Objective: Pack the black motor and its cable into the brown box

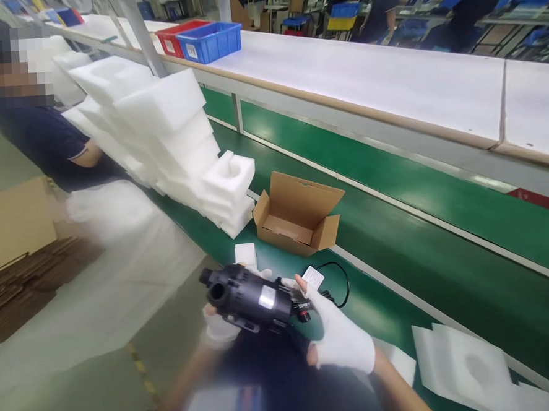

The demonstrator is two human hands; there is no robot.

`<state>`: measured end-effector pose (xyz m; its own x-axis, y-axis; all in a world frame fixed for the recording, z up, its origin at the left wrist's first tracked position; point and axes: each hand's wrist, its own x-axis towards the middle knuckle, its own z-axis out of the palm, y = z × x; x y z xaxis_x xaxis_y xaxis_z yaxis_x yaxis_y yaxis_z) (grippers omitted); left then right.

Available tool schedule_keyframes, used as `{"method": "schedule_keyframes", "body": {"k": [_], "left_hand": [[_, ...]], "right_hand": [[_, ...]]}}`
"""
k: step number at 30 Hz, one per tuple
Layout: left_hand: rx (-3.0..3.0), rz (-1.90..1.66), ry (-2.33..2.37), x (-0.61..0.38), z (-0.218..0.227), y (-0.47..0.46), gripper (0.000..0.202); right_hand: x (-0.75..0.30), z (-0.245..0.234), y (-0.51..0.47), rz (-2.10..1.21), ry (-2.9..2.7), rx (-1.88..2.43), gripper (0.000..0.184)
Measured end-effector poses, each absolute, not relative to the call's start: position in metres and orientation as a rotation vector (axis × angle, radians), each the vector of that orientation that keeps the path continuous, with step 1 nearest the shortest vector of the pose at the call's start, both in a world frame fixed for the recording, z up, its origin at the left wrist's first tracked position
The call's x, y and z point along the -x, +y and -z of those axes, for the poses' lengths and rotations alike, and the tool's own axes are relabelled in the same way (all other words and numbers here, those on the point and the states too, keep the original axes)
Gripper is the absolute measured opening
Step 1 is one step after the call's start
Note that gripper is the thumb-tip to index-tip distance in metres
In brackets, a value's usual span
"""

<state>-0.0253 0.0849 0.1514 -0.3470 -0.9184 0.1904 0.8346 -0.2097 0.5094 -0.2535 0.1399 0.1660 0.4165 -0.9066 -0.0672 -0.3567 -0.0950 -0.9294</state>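
Observation:
A black cylindrical device [256, 298] with a silver label and a round port at its left end is held in front of my body above the green conveyor. My left hand [220, 326], in a white glove with bare fingertips, grips it from below near the port; most of its fingers are hidden. At the other end, my right hand [341, 335], gloved alike, closes around the handle-like part beside a red-tipped piece [304, 316]. Behind them a black cable [347, 288] and a white-labelled adapter [312, 279] lie on the belt. An open cardboard box [288, 232] stands farther back.
Stacked white foam blocks [171, 125] line the belt at left, near a co-worker [41, 127]. Flat foam pieces [470, 361] lie at right. A translucent plastic bag [120, 271] hangs beside cardboard sheets [15, 221]. Red and blue bins [211, 42] sit on the raised shelf.

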Motion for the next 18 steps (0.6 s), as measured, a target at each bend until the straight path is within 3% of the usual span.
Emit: {"method": "schedule_keyframes", "body": {"k": [3,10,12,15,18], "left_hand": [[-0.136,1.870,-0.852,0.031,-0.154,0.079,0.073],[-0.425,2.102,-1.320,0.002,-0.144,0.074,0.100],[-0.728,1.797,-1.625,-0.021,-0.110,0.064,0.106],[-1.626,1.073,-1.950,-0.053,-0.033,0.042,0.091],[-1.822,1.129,-2.080,-0.060,0.041,0.025,0.085]], "right_hand": [[0.219,-0.158,0.147,0.862,1.211,1.535,0.119],[0.201,-0.120,0.166,1.154,1.197,1.043,0.095],[0.201,-0.116,0.174,1.275,1.125,0.685,0.088],[0.205,-0.113,0.178,1.352,1.109,0.269,0.083],[0.216,-0.118,0.174,1.341,1.172,0.301,0.082]]}}
